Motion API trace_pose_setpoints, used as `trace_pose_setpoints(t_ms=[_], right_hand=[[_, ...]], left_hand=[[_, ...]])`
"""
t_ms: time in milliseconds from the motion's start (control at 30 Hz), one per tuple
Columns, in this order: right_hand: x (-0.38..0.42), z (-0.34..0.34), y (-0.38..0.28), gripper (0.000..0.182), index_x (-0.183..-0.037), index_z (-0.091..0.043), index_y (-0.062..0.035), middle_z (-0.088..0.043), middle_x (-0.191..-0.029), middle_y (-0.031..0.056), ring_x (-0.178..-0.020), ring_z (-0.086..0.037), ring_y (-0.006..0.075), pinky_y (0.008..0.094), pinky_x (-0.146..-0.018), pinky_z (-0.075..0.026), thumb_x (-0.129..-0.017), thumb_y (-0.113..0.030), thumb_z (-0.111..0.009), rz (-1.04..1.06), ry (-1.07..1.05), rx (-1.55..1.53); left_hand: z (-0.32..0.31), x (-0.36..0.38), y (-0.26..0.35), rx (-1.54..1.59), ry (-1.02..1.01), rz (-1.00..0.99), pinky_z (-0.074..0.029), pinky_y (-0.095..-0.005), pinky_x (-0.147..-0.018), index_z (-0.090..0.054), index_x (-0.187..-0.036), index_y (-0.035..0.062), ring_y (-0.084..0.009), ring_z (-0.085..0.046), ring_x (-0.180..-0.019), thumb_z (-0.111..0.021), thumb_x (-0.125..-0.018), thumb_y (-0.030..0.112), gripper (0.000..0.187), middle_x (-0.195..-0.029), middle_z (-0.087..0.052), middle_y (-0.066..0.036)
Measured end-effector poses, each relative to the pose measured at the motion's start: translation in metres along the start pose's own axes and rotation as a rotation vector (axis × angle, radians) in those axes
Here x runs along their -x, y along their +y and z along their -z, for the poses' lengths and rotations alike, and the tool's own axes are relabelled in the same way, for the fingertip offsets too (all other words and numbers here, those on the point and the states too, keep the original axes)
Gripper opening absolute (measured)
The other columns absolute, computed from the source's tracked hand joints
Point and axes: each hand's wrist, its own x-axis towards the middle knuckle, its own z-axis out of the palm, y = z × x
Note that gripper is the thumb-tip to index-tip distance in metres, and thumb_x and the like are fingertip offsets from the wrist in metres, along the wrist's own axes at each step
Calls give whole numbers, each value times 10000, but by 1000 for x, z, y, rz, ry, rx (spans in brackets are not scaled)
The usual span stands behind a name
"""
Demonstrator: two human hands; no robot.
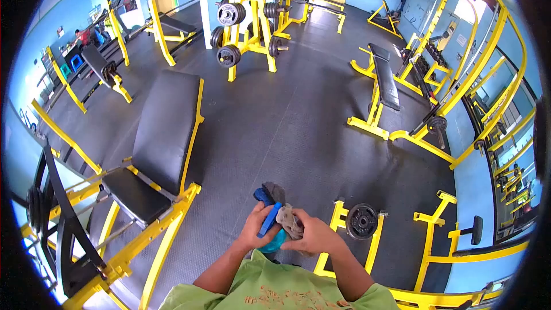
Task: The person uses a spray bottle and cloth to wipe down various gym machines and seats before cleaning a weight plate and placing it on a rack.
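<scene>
In front of the green shirt, my left hand [256,228] is closed around a blue object [270,220], long and flat-sided. My right hand [310,234] grips a crumpled grey-brown cloth [290,222] right beside it. Dark blue and dark grey cloth [270,193] sticks up beyond the fingers of my left hand. Below and between both hands shows a teal rounded object [274,242], partly hidden by the fingers; which hand bears it I cannot tell.
A black padded bench [166,126] on a yellow frame stands at the left. Ahead is a plate rack [249,34] with weight plates. Another bench [384,77] stands to the right. Near my right arm, a weight plate [361,221] sits on a low yellow frame.
</scene>
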Motion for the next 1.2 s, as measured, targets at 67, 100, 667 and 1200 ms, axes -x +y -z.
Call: trace_pose_setpoints(t_ms=[67,100,667,1200], right_hand=[[6,19,1,384,-1093,-598,-17,-667,-913,196,-873,-660,339,369,-770,-508,-744,-155,-678,-97,28,215],[-81,-23,-24,384,-1093,-598,-17,-667,-913,196,-873,-660,339,369,-770,-508,-744,-155,-678,9,62,18],[-417,241,72,332,-1020,-631,-5,-663,-908,202,-843,-644,372,389,-751,-502,-730,-163,-660,102,226,29],[-838,466,40,366,-1018,-597,-27,-672,-895,183,-824,-660,358,396,-706,-514,-734,-194,-754,288,271,75]], left_hand=[[-18,-9,3,-32,-41,93,-429,-371,-753,-627,-1031,70,-291,-518,-812,-726,-762,212,321,-851,-524,-142],[94,-35,-10,-233,-140,121,-429,-371,-753,-627,-1031,70,-291,-518,-812,-726,-762,212,321,-851,-524,-142],[97,-355,-201,-169,-97,269,-447,-383,-748,-626,-1133,49,-285,-545,-827,-758,-748,446,568,-871,-508,-130],[203,-747,-388,-179,95,260,-455,-371,-785,-626,-1081,36,-289,-562,-877,-759,-748,429,532,-924,-540,-151]])
